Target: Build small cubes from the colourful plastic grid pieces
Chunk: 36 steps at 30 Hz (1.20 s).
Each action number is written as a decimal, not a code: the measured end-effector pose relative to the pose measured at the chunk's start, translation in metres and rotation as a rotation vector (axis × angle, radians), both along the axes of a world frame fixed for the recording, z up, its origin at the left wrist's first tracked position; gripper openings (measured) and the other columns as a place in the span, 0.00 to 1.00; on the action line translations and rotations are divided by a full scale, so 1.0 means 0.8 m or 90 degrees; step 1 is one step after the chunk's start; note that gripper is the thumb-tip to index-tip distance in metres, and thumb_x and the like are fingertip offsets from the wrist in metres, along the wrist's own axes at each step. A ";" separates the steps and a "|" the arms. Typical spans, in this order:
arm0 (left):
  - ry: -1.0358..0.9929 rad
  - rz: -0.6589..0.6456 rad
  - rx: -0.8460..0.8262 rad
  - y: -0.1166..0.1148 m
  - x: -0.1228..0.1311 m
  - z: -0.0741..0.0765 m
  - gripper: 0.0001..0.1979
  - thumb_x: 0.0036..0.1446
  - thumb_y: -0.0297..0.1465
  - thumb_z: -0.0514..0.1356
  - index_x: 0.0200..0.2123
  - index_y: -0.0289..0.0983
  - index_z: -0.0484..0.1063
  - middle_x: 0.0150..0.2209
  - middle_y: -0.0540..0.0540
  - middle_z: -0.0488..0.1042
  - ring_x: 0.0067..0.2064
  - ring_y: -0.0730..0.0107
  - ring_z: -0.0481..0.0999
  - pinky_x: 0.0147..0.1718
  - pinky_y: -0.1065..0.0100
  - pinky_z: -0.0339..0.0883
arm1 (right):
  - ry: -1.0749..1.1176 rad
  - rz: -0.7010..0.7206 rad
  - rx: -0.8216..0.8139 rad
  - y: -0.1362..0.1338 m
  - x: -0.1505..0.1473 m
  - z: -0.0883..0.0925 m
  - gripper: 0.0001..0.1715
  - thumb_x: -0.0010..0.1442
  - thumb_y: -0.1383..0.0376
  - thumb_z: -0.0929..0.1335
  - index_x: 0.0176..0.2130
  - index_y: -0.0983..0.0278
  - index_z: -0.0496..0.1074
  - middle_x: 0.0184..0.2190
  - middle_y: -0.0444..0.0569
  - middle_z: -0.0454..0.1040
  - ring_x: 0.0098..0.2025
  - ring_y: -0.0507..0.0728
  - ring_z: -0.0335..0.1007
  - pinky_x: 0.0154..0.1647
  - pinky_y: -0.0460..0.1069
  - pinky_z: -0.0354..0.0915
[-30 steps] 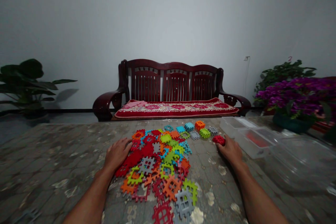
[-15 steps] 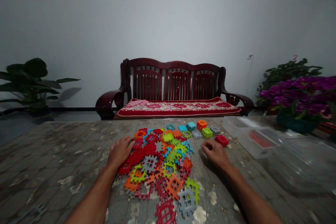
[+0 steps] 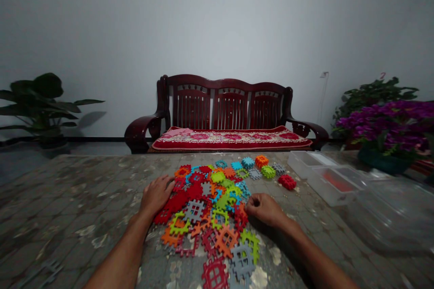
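Curled fingers on my right hand (image 3: 264, 209), right at the right edge of the pile (image 3: 224, 200); whether they're pinching a piece, I cannot tell. One red piece (image 3: 241, 217) sits just beside those fingertips. Across at the pile's left edge, my left hand (image 3: 157, 194) lies slack and palm down, fingers loosely stretched out. And the pile itself: toothed plastic squares in red, orange, green, blue and grey, overlapping between my hands on the table (image 3: 101, 203). Past its far right corner, a cluster of blocks: blue block (image 3: 247, 163), orange block (image 3: 261, 161), green block (image 3: 268, 172), then a red block (image 3: 287, 182) a little nearer me. Farther right of the pile, clear boxes (image 3: 325, 192), something red inside one, and a see-through tub (image 3: 386, 216) closer in. Purple flowers (image 3: 400, 119) stand beyond those. Straight behind the pile, off the table, a dark wooden bench (image 3: 230, 84) with a red patterned cover (image 3: 233, 145).
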<state>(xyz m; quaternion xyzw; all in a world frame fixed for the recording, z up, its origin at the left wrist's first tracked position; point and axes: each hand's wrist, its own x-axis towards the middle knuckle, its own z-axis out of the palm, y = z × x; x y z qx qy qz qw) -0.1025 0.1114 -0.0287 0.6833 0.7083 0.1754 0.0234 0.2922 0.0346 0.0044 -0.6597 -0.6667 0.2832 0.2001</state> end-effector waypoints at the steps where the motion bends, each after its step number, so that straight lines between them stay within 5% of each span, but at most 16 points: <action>1: 0.001 -0.003 -0.001 0.000 0.000 0.000 0.24 0.70 0.38 0.47 0.59 0.43 0.77 0.64 0.42 0.75 0.66 0.54 0.72 0.66 0.52 0.62 | 0.030 -0.001 0.006 0.003 0.003 -0.003 0.07 0.53 0.62 0.70 0.28 0.63 0.74 0.25 0.45 0.77 0.28 0.52 0.69 0.29 0.45 0.56; 9: 0.007 0.004 -0.008 -0.001 0.001 0.002 0.24 0.71 0.38 0.47 0.59 0.44 0.77 0.65 0.42 0.75 0.65 0.54 0.72 0.65 0.51 0.62 | 0.197 0.026 0.183 0.025 0.060 0.000 0.14 0.54 0.53 0.70 0.30 0.62 0.73 0.25 0.46 0.76 0.27 0.55 0.70 0.29 0.48 0.63; 15: -0.001 -0.001 -0.009 0.003 -0.003 -0.002 0.25 0.71 0.39 0.46 0.60 0.44 0.77 0.65 0.42 0.74 0.66 0.54 0.72 0.66 0.49 0.61 | 0.045 -0.036 0.345 0.024 0.114 -0.005 0.15 0.60 0.55 0.65 0.39 0.60 0.77 0.36 0.50 0.82 0.39 0.60 0.77 0.43 0.53 0.69; 21: 0.007 0.003 0.001 0.007 -0.006 -0.007 0.24 0.71 0.40 0.47 0.59 0.45 0.77 0.65 0.43 0.75 0.65 0.54 0.72 0.65 0.49 0.63 | -0.076 -0.152 0.281 0.032 0.136 -0.034 0.20 0.53 0.66 0.65 0.44 0.61 0.78 0.43 0.50 0.83 0.42 0.59 0.79 0.47 0.52 0.70; 29: 0.002 0.007 0.009 0.008 -0.007 -0.012 0.24 0.70 0.40 0.47 0.59 0.46 0.77 0.65 0.44 0.75 0.65 0.55 0.72 0.65 0.52 0.62 | -0.097 -0.039 0.234 0.036 0.132 -0.036 0.42 0.51 0.63 0.68 0.65 0.66 0.72 0.56 0.57 0.79 0.54 0.64 0.75 0.58 0.58 0.68; 36: 0.005 -0.005 0.012 0.008 -0.007 -0.012 0.25 0.71 0.39 0.46 0.59 0.44 0.77 0.65 0.42 0.75 0.65 0.55 0.72 0.65 0.52 0.61 | -0.157 -0.008 0.234 0.032 0.123 -0.031 0.36 0.57 0.57 0.68 0.63 0.65 0.74 0.57 0.58 0.79 0.58 0.66 0.73 0.61 0.59 0.66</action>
